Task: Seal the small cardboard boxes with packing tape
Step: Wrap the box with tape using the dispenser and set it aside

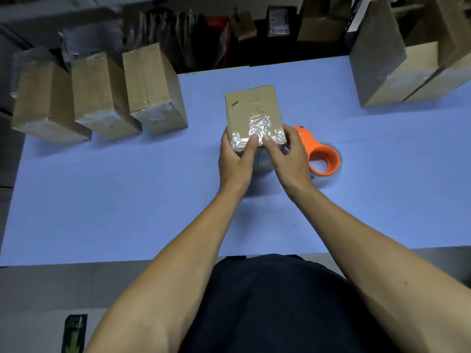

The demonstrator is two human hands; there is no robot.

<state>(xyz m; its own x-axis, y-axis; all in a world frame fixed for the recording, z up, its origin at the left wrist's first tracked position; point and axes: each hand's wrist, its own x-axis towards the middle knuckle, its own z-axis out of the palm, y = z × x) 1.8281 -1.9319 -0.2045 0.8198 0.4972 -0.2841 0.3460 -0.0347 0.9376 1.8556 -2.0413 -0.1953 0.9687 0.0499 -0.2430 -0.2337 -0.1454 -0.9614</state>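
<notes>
Two hands are gripping one small cardboard box (252, 108) just above the middle of the frame, on a pale blue table (127, 194); the left hand (235, 159) is curling round the box's near left corner, thumb laid over the top, and the right hand (289, 155) is holding the near right corner, its thumb pressing down beside the other; both thumbs are resting on a crinkled, shiny patch of clear tape (260, 128) that is wrapping over the near edge. The step in hand appears to be smoothing that tape flat; doing it well probably means rubbing outward from the centre toward the corners, keeping the box steady, so wrinkles are pushed out and the ends stick down the side. An orange tape dispenser (322, 155) is lying just right of the right hand; three boxes (99, 95), tape glinting on them, are standing in a row at upper left; larger cartons (397, 62) are sitting at upper right.
</notes>
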